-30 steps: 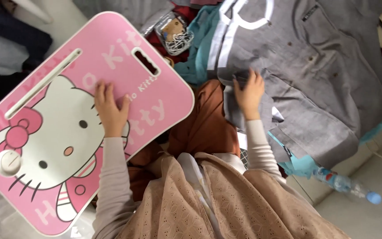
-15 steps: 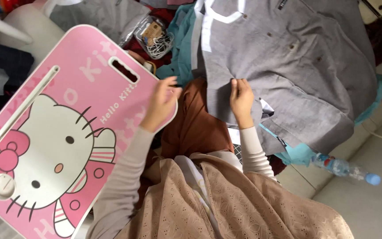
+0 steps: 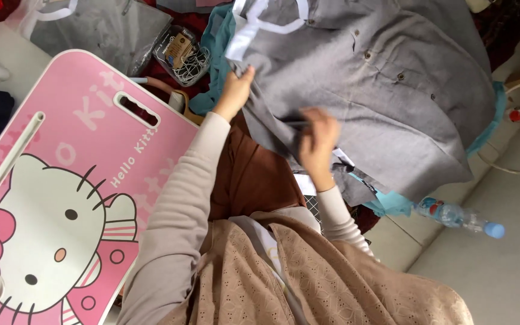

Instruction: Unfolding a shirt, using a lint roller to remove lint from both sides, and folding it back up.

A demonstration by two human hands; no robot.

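since a second ago the left hand (image 3: 236,90) has left the pink lap tray (image 3: 61,198) and gone up to about 11 o'clock of the view, where its fingers are pinched shut on the near edge of the grey shirt (image 3: 380,90), just below the white collar band (image 3: 245,30). the right hand (image 3: 317,141) has shifted only a little; it lies curled on the shirt's lower fold near centre, blurred, and whether it grips the cloth or only presses it cannot be told. the tray has slid down toward 8 o'clock.

one grey shirt, spread from 12 to 3 o'clock over teal fabric (image 3: 392,201); one pink tray; one plastic water bottle (image 3: 458,218) with a blue cap at 4 o'clock; one clear packet (image 3: 182,55) holding white cord at 11 o'clock; a second grey garment in a plastic bag (image 3: 100,27) at 10 o'clock.

the tray's corner sits just beside the left forearm, and the rust-brown trousers (image 3: 254,177) fill the gap between the arms. bare pale floor (image 3: 501,277) lies open at 4 to 5 o'clock, past the bottle.
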